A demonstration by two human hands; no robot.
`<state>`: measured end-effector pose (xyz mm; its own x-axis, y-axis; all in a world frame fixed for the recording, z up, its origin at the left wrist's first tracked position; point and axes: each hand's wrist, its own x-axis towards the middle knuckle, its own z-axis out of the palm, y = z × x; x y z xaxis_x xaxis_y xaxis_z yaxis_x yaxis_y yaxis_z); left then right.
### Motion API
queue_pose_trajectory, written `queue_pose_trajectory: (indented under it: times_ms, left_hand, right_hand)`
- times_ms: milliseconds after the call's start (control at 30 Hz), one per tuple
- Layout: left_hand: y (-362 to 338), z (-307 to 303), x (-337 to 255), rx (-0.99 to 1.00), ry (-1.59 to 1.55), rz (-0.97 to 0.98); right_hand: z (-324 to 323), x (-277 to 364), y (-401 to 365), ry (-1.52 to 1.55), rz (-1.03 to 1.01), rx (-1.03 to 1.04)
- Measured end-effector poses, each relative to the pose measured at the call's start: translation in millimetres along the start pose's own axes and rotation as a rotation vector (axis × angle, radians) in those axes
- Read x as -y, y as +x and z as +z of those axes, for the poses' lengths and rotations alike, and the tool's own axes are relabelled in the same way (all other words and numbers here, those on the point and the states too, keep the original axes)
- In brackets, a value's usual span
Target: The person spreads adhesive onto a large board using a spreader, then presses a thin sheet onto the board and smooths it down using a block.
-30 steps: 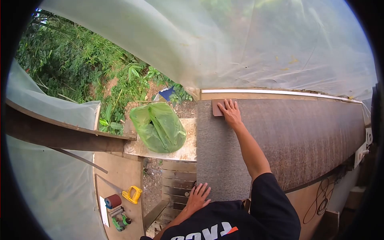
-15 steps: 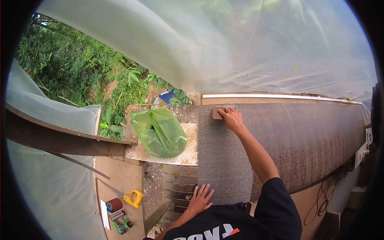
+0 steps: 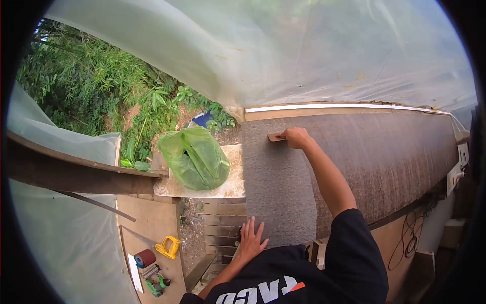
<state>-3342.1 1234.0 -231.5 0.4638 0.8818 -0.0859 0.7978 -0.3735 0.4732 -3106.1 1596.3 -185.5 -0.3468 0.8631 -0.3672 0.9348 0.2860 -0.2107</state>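
A long panel with a speckled grey-brown surface spans the right half of the view. Near its far left corner my right hand grips a flat brown block, which looks tilted with its thin edge showing. Fingers spread, my left hand rests at the panel's near left edge and holds nothing. The panel's left part looks greyer and the right part browner.
A green plastic bag sits on a pale board left of the panel. At lower left lie a yellow-handled tool, a red-brown roll and a green tool. Plastic sheeting hangs behind.
The block in my right hand has turned from lying flat to a tilt, and my fingers have closed round its edge. The view has shifted slightly.
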Motion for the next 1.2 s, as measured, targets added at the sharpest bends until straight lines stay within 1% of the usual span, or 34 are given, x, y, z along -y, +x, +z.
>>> queue_pose_trajectory:
  times_ms: [67,100,200,233,300,367,433,467,567,667,700,733,800,833,867,900,933,1000,1033,1067,1100,1133,1200]
  left_hand:
    - [-3,-1,-5,-0.098,-0.117,-0.281]
    - [-4,2,-3,-0.071,-0.127,-0.337]
    - [-7,19,17,-0.098,-0.472,-0.455]
    - [-6,19,21,-0.090,-0.474,-0.434]
    - [-3,17,25,-0.046,-0.651,-0.545]
    - [1,15,27,-0.038,-0.649,-0.525]
    - [2,19,30,-0.017,-0.713,-0.582]
    - [1,18,28,-0.039,-0.631,-0.577]
    - [4,42,46,-0.067,-0.645,-0.555]
    - [8,36,49,-0.023,-0.706,-0.545]
    - [9,48,54,-0.096,-0.681,-0.516]
    - [9,52,57,-0.096,-0.683,-0.504]
    - [12,58,61,-0.133,-0.704,-0.477]
    - [12,57,61,-0.137,-0.709,-0.468]
    - [12,56,62,-0.102,-0.721,-0.486]
    - [14,49,59,-0.067,-0.733,-0.505]
    - [17,43,56,-0.070,-0.737,-0.502]
    - [12,33,54,-0.009,-0.776,-0.519]
    - [10,33,54,0.000,-0.773,-0.528]
    - [11,31,55,0.041,-0.780,-0.539]
    - [15,28,57,0.073,-0.789,-0.549]
    - [18,29,59,0.060,-0.787,-0.556]
    - [16,36,60,0.069,-0.693,-0.562]
  right_hand:
    - [3,6,-32,-0.021,0.036,0.066]
    - [11,5,-48,-0.030,0.055,0.077]
    - [37,7,-101,0.012,0.087,0.104]
    - [44,10,-122,0.037,0.108,0.106]
    - [67,11,-161,0.071,0.105,0.097]
    - [85,18,-204,0.085,0.123,0.071]
    - [102,29,-244,0.083,0.141,0.095]
    - [110,35,-265,0.076,0.136,0.084]
    - [129,56,-322,0.076,0.167,0.110]
    - [146,72,-363,0.086,0.178,0.093]
    - [153,75,-373,0.090,0.171,0.085]
    - [157,80,-384,0.137,0.143,0.060]
    - [157,91,-399,0.127,0.279,0.277]
    - [165,92,-412,0.137,0.145,0.218]
    - [191,81,-423,0.178,0.130,0.202]
    - [196,79,-424,0.217,0.114,0.187]
    - [183,86,-425,0.243,0.309,0.285]
    - [218,47,-421,0.751,0.345,0.122]
    - [189,61,-420,1.092,0.298,-0.076]
    - [172,56,-415,1.192,0.398,-0.004]
    - [161,54,-407,1.273,0.378,-0.081]
    - [149,54,-394,1.350,0.350,-0.157]
    - [114,57,-365,1.407,0.254,-0.222]
